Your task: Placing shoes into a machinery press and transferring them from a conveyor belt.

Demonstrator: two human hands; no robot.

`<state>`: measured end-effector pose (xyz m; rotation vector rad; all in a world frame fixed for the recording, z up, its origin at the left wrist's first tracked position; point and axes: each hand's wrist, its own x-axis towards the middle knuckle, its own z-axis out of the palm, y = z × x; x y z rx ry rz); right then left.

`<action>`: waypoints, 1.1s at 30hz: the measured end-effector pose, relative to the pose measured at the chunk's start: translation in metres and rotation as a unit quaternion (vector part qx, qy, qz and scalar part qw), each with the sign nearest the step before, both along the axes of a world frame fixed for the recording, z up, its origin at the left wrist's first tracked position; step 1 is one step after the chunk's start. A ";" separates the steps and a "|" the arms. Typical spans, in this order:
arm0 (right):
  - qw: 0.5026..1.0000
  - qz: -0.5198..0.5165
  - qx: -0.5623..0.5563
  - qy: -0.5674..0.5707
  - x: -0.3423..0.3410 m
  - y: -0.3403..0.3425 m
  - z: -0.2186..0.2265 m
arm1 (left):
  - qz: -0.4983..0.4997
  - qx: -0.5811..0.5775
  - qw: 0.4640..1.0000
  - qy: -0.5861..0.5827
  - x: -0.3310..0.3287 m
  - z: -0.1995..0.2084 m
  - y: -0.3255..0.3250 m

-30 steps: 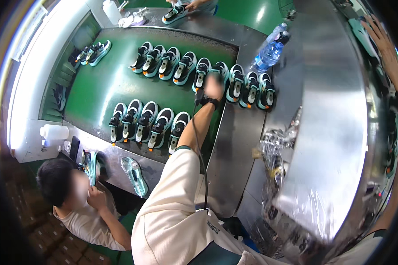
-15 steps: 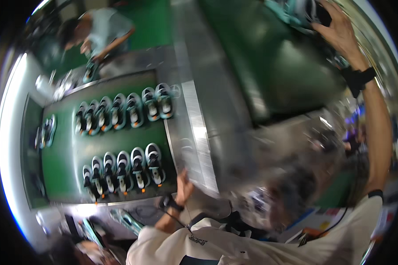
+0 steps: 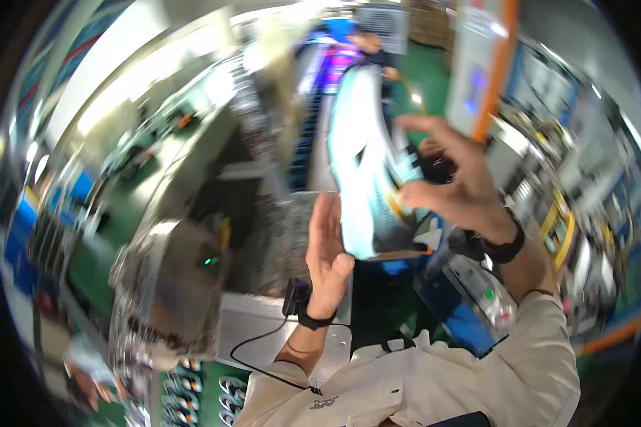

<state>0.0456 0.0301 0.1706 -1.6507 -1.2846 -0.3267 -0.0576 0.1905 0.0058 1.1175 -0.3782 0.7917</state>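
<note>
A pale teal and white sneaker (image 3: 367,164) is held up in front of me, toe upward, sole toward the left and somewhat blurred. My right hand (image 3: 459,174) grips it from the right near the dark foot opening, thumb against the upper and fingers curving around. Beside the sole's lower edge, my left hand (image 3: 326,249) is raised with its fingers stretched out and thumb apart, close to the heel. Whether the left palm presses on the sole cannot be made out. An orange tab shows near the heel.
A metal machine housing (image 3: 167,285) stands at the left. Rows of sneakers (image 3: 181,398) lie at the lower left, near another person's hand (image 3: 85,388). Further shoes rest on a green conveyor (image 3: 114,228). Another person (image 3: 370,53) is ahead; an orange-edged post (image 3: 495,71) rises at right.
The view has swung away from the green table with shoe rows. The sneaker in my right hand is now in front of me, and my left hand has left the table edge for the shoe.
</note>
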 end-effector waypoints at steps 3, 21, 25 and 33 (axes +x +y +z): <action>0.978 -0.122 -0.001 0.169 0.007 -0.103 -0.033 | -0.161 -0.033 0.983 0.087 0.048 0.005 -0.098; 0.643 -0.554 0.426 0.313 -0.011 -0.583 -0.238 | -0.332 0.354 0.796 0.361 0.322 -0.111 -0.592; 0.615 -0.635 0.387 0.263 -0.025 -0.616 -0.234 | -0.142 0.411 0.836 0.336 0.415 -0.167 -0.674; 0.550 -0.736 0.290 0.267 0.019 -0.658 -0.228 | -0.135 0.438 0.784 0.418 0.486 -0.223 -0.740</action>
